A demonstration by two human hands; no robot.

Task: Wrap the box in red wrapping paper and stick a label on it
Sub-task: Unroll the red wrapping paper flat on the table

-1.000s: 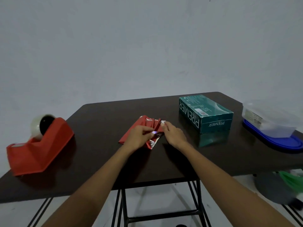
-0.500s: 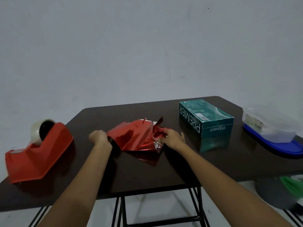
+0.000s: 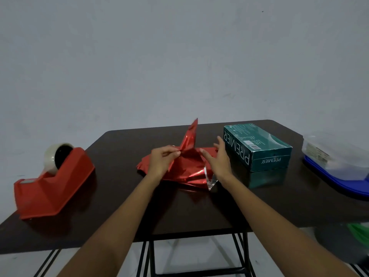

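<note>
So there's a dark brown tabletop [image 3: 199, 212] against a plain grey wall [image 3: 179, 56], with the red wrapping paper [image 3: 185, 172] sitting crumpled and half unfolded around the middle of it. It's shiny foil stuff, red on one side and silver on the other; you can see the silver showing at a corner that points toward the near edge. One flap sticks up in a point toward the far edge.

The left hand [image 3: 161, 161] has its thumb and fingers pinched shut on the paper, right at the base of that raised flap. The right hand [image 3: 218, 159] is just to the right of it with fingers spread apart and mostly straight. It sits over the right side of the paper, but I can't tell if it's actually touching it.

The box [image 3: 257, 146] lies flat toward the far right corner, just beside the right hand and still bare, no paper on it. It's dark green and says "PREMIER" in big white letters along the long side, and again smaller on the short end facing the near edge, where it reads upside down. There's a little white label with a barcode on top, too small to read.

On the left edge there's a big red tape dispenser [image 3: 52, 186] with a roll of tape in it. At the right edge there's a clear plastic container [image 3: 335, 156] sitting upside down on its blue lid, with a sticker I can't make out.
</note>
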